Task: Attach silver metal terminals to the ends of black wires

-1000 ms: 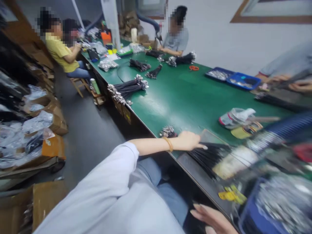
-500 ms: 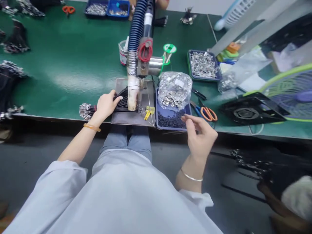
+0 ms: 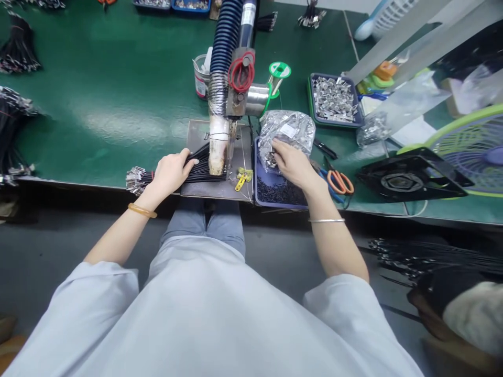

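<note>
My left hand (image 3: 171, 172) is closed over a bundle of black cables (image 3: 202, 165), which lies on a metal plate (image 3: 198, 133). Silvery metal ends (image 3: 136, 180) of the bundle stick out to the left of that hand. My right hand (image 3: 294, 163) reaches into the mouth of a clear plastic bag (image 3: 302, 125) of small metal pieces (image 3: 272, 160). Its fingers are bent and drawn together; whatever is between the fingertips is hidden. The bag rests in a blue tray (image 3: 257, 196) with tiny black pieces (image 3: 277, 191) in front.
A duct hose (image 3: 226, 42) and a clamped tool hang over the plate. Solder spools (image 3: 257, 99), a yellow cutter (image 3: 240, 182), orange-handled scissors (image 3: 340, 182) and a tray of metal parts (image 3: 334, 99) surround it. A black fan (image 3: 408, 175) stands right, cable bundles (image 3: 18, 44) left.
My right hand has moved up and left from the tray's front right edge to the bag's mouth. My left hand stays on the cables. The view has shifted slightly.
</note>
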Demonstrator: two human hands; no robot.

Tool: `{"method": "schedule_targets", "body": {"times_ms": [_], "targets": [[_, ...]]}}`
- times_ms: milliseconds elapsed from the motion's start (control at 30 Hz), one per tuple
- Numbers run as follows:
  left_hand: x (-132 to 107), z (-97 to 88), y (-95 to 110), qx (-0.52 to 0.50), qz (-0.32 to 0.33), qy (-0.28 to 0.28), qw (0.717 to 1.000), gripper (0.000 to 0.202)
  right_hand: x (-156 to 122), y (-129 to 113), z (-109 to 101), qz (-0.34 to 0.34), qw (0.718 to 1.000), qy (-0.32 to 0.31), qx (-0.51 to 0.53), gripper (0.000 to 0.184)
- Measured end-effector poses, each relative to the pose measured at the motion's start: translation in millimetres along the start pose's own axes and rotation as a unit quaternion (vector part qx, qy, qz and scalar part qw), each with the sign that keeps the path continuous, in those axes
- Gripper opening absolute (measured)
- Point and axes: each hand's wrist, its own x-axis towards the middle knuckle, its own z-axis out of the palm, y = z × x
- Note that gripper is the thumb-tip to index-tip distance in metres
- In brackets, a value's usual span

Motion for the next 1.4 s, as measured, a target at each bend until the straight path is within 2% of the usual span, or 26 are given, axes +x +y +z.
{"method": "schedule_targets", "body": {"times_ms": [167,300,433,567,633,733,800,933,1067,1167,1267,1400], "targets": [[-4.4,-4.1,-3.7,-0.013,-0.023,-0.007,1.000,0.036,-25.7,-10.4,-5.8,-0.016,1.000,0.004,-0.003,0.042],[-6.9,-2.0,-2.7,-0.016,-0.023,0.003,1.000,0.037,-26.8,-16.2,0.7,0.004,1.000,0.003,-0.022,0.043],[-7.2,1.6,-2.3,-0.010,-0.021,0.009,1.000,0.038,-15.3,-13.3,7.3,0.037,0.997,-0.014,-0.058,0.049],[-7.8,4.4,-2.9,-0.007,-0.017,0.017,1.000,0.039,-4.7,-5.6,6.1,0.071,0.995,0.021,-0.071,0.062],[-8.5,5.3,-2.7,-0.006,-0.015,0.019,1.000,0.039,0.7,-1.8,6.3,0.068,0.995,0.036,-0.062,0.062],[-9.4,6.1,-2.0,-0.009,-0.017,0.019,1.000,0.038,12.4,3.4,11.9,0.049,0.997,0.024,-0.047,0.059],[-9.6,6.9,-1.4,-0.016,-0.017,0.022,0.999,0.038,24.3,8.5,17.7,0.067,0.996,0.031,-0.047,0.056],[-9.9,8.9,-1.4,-0.022,-0.009,0.030,0.999,0.037,52.8,26.3,25.2,0.135,0.986,0.086,-0.043,0.050],[-10.3,10.0,-2.1,-0.026,-0.005,0.029,0.999,0.037,65.8,41.2,26.1,0.107,0.983,0.150,-0.014,0.053],[-7.1,8.7,-3.2,-0.036,-0.006,0.031,0.999,0.036,55.3,40.6,24.3,0.081,0.991,0.103,-0.006,0.050],[1.9,6.4,-5.4,-0.051,0.007,0.024,0.998,0.036,33.7,30.0,22.5,0.080,0.995,0.058,-0.016,0.051],[12.4,8.7,-7.1,-0.080,0.029,0.048,0.995,0.032,-1.6,6.0,17.9,0.059,0.996,0.064,-0.031,0.049]]}}
